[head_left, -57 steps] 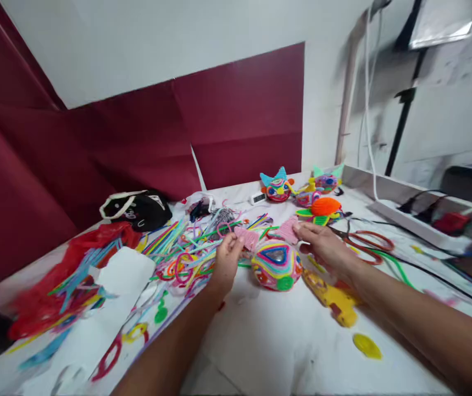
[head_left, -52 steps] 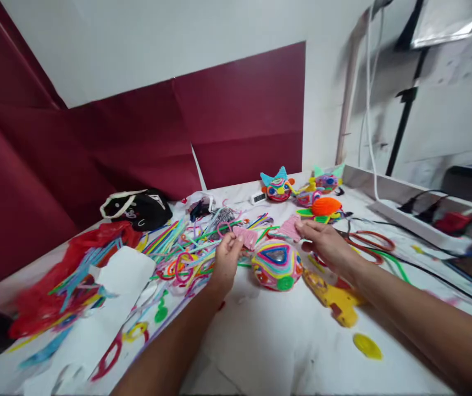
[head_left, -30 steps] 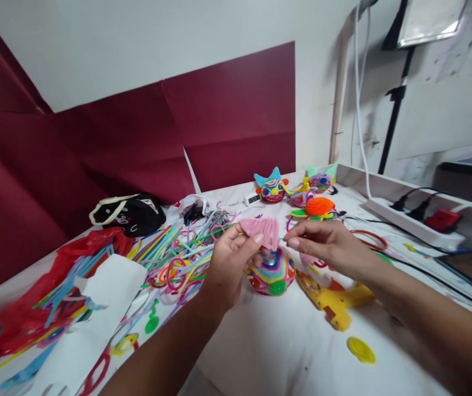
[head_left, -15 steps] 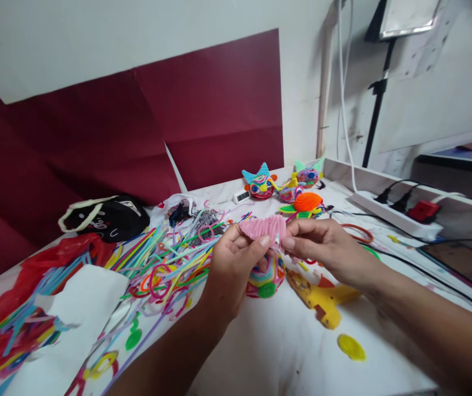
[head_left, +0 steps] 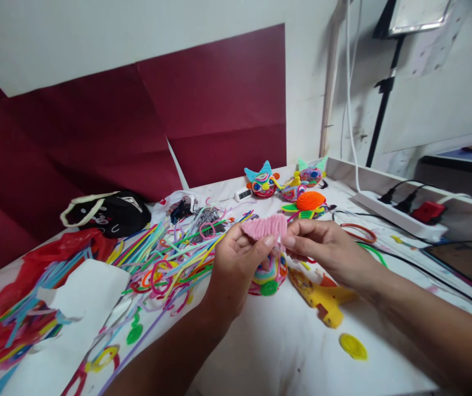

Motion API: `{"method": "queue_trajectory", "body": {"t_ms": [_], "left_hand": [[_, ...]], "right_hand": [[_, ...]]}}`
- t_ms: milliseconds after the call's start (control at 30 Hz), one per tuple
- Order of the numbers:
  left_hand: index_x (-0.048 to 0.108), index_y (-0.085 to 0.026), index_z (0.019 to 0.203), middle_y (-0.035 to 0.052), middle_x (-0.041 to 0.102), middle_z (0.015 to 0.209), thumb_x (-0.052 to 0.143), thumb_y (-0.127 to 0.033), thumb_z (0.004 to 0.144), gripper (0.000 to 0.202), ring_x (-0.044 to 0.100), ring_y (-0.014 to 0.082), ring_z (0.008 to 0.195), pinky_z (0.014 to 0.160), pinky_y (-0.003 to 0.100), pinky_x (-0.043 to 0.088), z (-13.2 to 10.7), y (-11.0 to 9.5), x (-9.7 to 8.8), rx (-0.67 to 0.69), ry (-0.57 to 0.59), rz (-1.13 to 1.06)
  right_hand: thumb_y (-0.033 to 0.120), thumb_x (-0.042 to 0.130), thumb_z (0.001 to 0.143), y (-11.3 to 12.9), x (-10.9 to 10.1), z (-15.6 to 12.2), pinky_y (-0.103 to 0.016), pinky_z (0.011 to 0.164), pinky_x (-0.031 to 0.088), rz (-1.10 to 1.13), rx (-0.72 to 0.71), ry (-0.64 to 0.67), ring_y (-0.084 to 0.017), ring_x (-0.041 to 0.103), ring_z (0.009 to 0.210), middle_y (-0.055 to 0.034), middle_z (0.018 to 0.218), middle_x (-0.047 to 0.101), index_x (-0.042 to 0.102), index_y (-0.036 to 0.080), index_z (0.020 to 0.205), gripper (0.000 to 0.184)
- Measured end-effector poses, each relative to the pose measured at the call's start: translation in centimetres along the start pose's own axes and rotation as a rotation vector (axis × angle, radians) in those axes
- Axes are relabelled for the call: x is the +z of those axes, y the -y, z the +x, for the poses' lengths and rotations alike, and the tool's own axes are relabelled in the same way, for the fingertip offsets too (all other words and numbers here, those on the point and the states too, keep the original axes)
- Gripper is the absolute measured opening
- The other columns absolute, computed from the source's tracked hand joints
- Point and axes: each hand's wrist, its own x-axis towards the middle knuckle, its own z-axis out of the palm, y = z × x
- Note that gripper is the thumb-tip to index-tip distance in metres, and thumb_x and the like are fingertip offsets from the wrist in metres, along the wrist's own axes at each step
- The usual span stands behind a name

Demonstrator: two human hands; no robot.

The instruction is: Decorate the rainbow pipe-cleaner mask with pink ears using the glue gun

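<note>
Piece under observation: pink ridged piece [head_left: 265, 226], roughly triangular, lifted over the middle of the white table [head_left: 268, 352], between the two hands. Left hand [head_left: 236, 261] grasps it, thumb across the near face, fingers behind. Right hand [head_left: 334, 250] has thumb and forefinger brought close together at the piece's right edge; whether they pinch the edge, or something thin hanging from it, I cannot tell.

Handling (judged by eye only): probably very light, as the ridges look like fuzzy pipe cleaners laid side by side. Surface likely soft and not slippery; body likely to bend, with some stiffness if there is wire inside. Main weakness would be the joins between rows, which a hard pull or twist might part. Best hold: flat between thumb and fingers on the broad left part, supported from behind, leaving the right edge for light fingertip contact.

Surroundings: multicoloured round body [head_left: 268, 275] sits below the piece, partly hidden by the left hand, its green disc facing near. Yellow glue gun (or so its shape suggests) [head_left: 326, 302] lies to the right; yellow coil [head_left: 353, 346] nearer. Loose pipe cleaners [head_left: 170, 269] spread to the left. Blue-eared figure [head_left: 262, 186] stands on the far side.
</note>
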Motion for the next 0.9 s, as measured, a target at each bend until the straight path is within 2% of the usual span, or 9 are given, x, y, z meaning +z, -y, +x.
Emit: {"method": "queue_trajectory", "body": {"t_ms": [167, 300, 500, 667, 833, 900], "left_hand": [[0.062, -0.015, 0.093, 0.0034, 0.069, 0.077, 0.076, -0.026, 0.074, 0.026, 0.057, 0.0097, 0.061, 0.056, 0.021, 0.045, 0.0, 0.0, 0.1, -0.014, -0.02, 0.006], [0.063, -0.015, 0.092, 0.0028, 0.068, 0.072, 0.075, -0.026, 0.074, 0.024, 0.057, 0.0099, 0.06, 0.057, 0.02, 0.045, -0.1, 0.0, 0.2, -0.022, -0.019, 0.018], [0.064, -0.015, 0.091, 0.0025, 0.068, 0.07, 0.075, -0.026, 0.074, 0.023, 0.058, 0.0097, 0.058, 0.057, 0.021, 0.046, 0.0, 0.2, 0.1, -0.012, -0.009, 0.018], [0.058, -0.017, 0.089, 0.0006, 0.067, 0.066, 0.075, -0.027, 0.074, 0.025, 0.058, 0.0092, 0.057, 0.056, 0.02, 0.046, 0.1, 0.4, 0.0, -0.011, 0.004, 0.006], [0.049, -0.024, 0.112, -0.002, 0.069, 0.065, 0.076, -0.023, 0.073, 0.048, 0.059, 0.011, 0.054, 0.055, 0.021, 0.047, 0.3, 0.4, -0.3, -0.006, 0.02, 0.012], [0.049, -0.024, 0.114, -0.0017, 0.069, 0.067, 0.076, -0.022, 0.073, 0.049, 0.059, 0.011, 0.054, 0.055, 0.021, 0.047, 0.3, 0.3, -0.5, -0.011, 0.046, 0.043]], "right_hand": [[0.042, 0.071, 0.082, 0.0, 0.3, 0.0, -0.022, 0.056, 0.039, -0.097, -0.094, -0.022, -0.009, 0.05, 0.059, 0.0038, 0.065, 0.058, 0.064, 0.019, 0.073, 0.026], [0.039, 0.068, 0.085, -0.5, 0.2, 0.0, -0.022, 0.055, 0.039, -0.183, -0.154, -0.061, -0.009, 0.05, 0.059, 0.0041, 0.065, 0.058, 0.061, 0.018, 0.073, 0.025], [0.037, 0.067, 0.086, -0.9, 0.2, 0.1, -0.023, 0.055, 0.04, -0.196, -0.173, -0.058, -0.01, 0.052, 0.06, 0.0027, 0.068, 0.06, 0.061, 0.019, 0.077, 0.021], [0.035, 0.063, 0.088, -1.2, 0.1, 0.2, -0.025, 0.06, 0.042, -0.206, -0.168, -0.032, -0.012, 0.054, 0.065, 0.0012, 0.072, 0.062, 0.063, 0.019, 0.08, 0.017], [0.028, 0.062, 0.087, -1.6, -0.1, 0.3, -0.024, 0.055, 0.038, -0.216, -0.147, -0.033, -0.011, 0.049, 0.06, 0.0036, 0.067, 0.056, 0.058, 0.019, 0.075, 0.015], [0.025, 0.062, 0.086, -1.6, -0.1, 0.3, -0.023, 0.053, 0.036, -0.217, -0.12, -0.013, -0.01, 0.046, 0.058, 0.0049, 0.064, 0.054, 0.057, 0.019, 0.074, 0.015]]}}
